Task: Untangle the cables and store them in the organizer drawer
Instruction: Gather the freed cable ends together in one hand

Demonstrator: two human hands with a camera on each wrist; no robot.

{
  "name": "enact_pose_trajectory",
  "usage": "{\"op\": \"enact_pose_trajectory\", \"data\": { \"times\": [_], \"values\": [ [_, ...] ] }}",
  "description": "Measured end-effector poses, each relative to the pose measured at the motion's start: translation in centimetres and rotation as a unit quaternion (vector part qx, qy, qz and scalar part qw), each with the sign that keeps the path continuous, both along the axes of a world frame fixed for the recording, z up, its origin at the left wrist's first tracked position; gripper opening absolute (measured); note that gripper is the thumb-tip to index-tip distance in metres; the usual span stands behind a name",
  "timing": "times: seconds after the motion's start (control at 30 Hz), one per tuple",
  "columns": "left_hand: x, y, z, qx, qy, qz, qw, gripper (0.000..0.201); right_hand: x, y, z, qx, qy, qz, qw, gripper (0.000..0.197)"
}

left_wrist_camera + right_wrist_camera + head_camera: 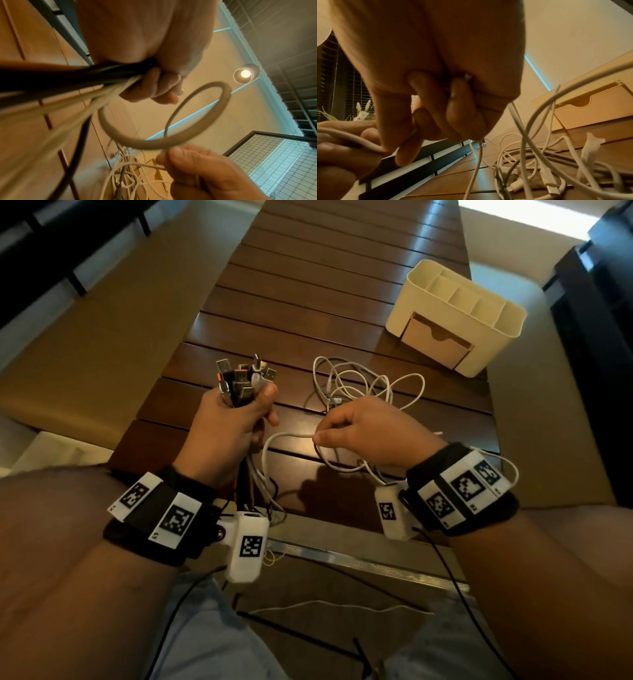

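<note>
I am working over the slatted table, and the largest item on it is the cream organizer, standing at the far right. Its top compartments are showing nothing inside; its drawer is sitting nearly closed, contents hidden.

Near the organizer, the white tangle is lying loose on the slats. I am judging these cables light, limp and springy, so loops are likely to snag; taking hold near a plug or along one free strand should be giving the best control.

My left hand is wrapping its curled fingers around a cable bundle, plugs pointing up, tails hanging off the table edge.

My right hand is pinching one white cable between thumb and forefinger, a loop arching toward the left fist, with other strands gathered under its curled fingers.
</note>
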State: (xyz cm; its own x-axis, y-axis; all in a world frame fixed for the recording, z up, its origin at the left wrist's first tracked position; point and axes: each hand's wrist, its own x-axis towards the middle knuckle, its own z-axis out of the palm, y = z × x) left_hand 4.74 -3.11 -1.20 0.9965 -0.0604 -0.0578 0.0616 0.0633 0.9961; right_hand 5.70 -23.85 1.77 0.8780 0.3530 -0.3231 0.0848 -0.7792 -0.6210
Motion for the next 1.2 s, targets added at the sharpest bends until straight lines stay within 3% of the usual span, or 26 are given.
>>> {"op": "enact_pose_trajectory", "data": {
  "times": [0.2, 0.33, 0.5, 0.57, 0.73, 0.8, 0.87, 0.93, 0.97, 1.07, 1.2],
  "values": [
    [-0.5, -0.7, 0.2, 0.039, -0.018, -0.006, 0.999, 0.018, -0.2, 0.6, -0.1, 0.007, -0.045, 0.005, 0.999, 0.021],
    [-0.6, -0.6, 0.2, 0.079, -0.039, -0.068, 0.994, 0.016, -0.4, 0.7, 0.2, 0.035, -0.094, -0.005, 0.995, 0.020],
    [-0.8, -0.5, 0.6, 0.097, -0.004, -0.111, 0.989, 0.009, -0.7, 0.9, 0.8, 0.077, -0.145, -0.017, 0.986, 0.015],
    [-0.8, -0.2, 0.9, 0.086, -0.023, -0.091, 0.992, 0.010, -0.7, 0.7, 0.8, 0.094, -0.144, -0.023, 0.985, 0.014],
    [0.6, 2.4, 2.1, -0.021, -0.039, 0.048, 0.998, 0.016, 0.4, -2.0, 1.7, 0.144, -0.143, -0.104, 0.974, 0.010],
    [0.6, 3.3, 2.5, -0.023, -0.015, 0.004, 1.000, 0.016, 0.7, -3.1, 2.1, 0.220, -0.122, -0.133, 0.959, 0.011],
    [0.2, 3.4, 2.7, 0.028, 0.009, -0.112, 0.993, 0.010, 0.9, -3.6, 2.4, 0.275, -0.097, -0.134, 0.947, 0.008],
    [-0.2, 3.1, 2.3, 0.097, 0.017, -0.213, 0.972, 0.007, 0.6, -3.3, 2.8, 0.230, -0.086, -0.099, 0.964, 0.008],
    [-0.3, 2.9, 2.0, 0.107, 0.022, -0.223, 0.969, 0.011, 0.4, -2.9, 2.9, 0.185, -0.077, -0.067, 0.977, 0.009],
    [-0.5, 1.5, 1.8, 0.093, 0.029, -0.162, 0.982, 0.027, -0.4, -1.4, 2.6, 0.103, -0.031, 0.005, 0.994, 0.008],
    [-1.2, 0.1, 1.9, 0.115, -0.016, -0.167, 0.979, 0.017, -0.7, 0.4, 1.2, 0.087, -0.091, -0.028, 0.992, 0.011]
  ]
}}
